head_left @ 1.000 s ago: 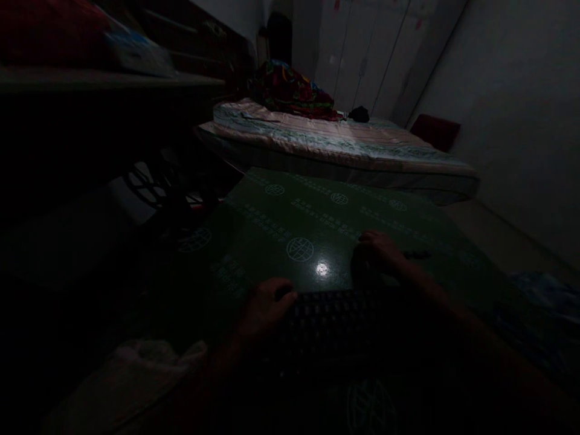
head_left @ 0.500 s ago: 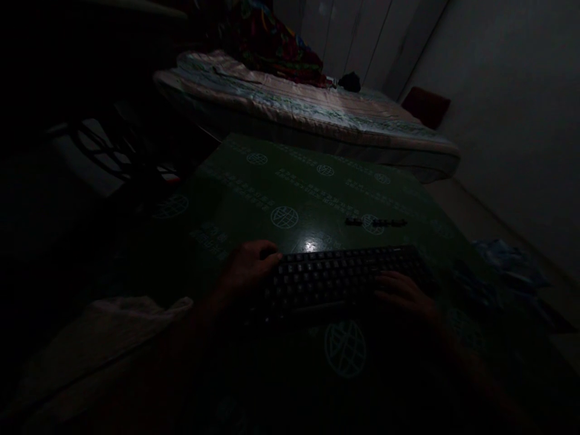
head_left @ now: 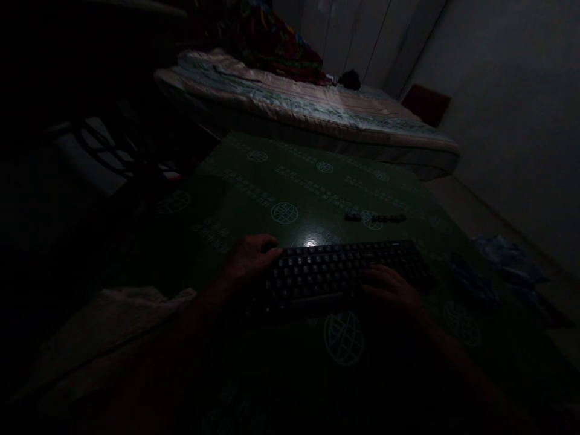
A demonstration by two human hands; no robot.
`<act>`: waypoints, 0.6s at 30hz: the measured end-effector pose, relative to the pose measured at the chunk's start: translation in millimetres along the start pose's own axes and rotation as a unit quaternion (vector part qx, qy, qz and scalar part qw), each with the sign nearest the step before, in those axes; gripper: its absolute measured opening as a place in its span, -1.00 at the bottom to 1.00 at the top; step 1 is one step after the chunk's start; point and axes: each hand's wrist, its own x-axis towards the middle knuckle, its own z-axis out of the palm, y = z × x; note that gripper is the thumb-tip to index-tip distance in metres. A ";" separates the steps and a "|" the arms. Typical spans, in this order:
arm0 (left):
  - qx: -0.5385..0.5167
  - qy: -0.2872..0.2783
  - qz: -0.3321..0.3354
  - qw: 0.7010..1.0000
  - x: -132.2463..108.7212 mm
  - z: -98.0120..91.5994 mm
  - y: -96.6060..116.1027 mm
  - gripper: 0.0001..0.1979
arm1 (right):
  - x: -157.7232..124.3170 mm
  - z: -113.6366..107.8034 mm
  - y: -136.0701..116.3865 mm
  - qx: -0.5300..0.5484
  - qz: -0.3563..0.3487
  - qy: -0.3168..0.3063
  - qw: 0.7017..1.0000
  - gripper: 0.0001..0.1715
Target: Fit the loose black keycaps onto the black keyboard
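A black keyboard (head_left: 317, 272) lies on the dark green table top (head_left: 244, 181), which is printed with pale globes and lettering. My left hand (head_left: 247, 257) grips the keyboard's left end, its thumb by the upper corner and its other fingers curled in shadow. Over the right part of the keys rests my right hand (head_left: 392, 287), palm down, with fingers stretched out and slightly apart. Beyond the keyboard is a broken row of small dark pieces (head_left: 385, 218), too dim to make out well. The light is very low.
A pale cloth (head_left: 136, 308) lies by my left forearm. Dark bundled items (head_left: 473, 278) sit at the table's right, near bluish cloth or plastic (head_left: 510, 257). Past the table stands a bed (head_left: 308, 112) with a patterned red blanket (head_left: 281, 51). A dark wheel-like frame (head_left: 106, 148) is at left.
My right hand has slid a little to the left over the keys. My left hand stays at the keyboard's left end. The view has shifted slightly.
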 end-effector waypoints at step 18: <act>0.011 -0.013 0.004 1.000 -2.4 -1.7 4.4 -0.67 | -1.2 -4.0 -5.3 -0.039 -0.031 -0.009 0.999 -0.76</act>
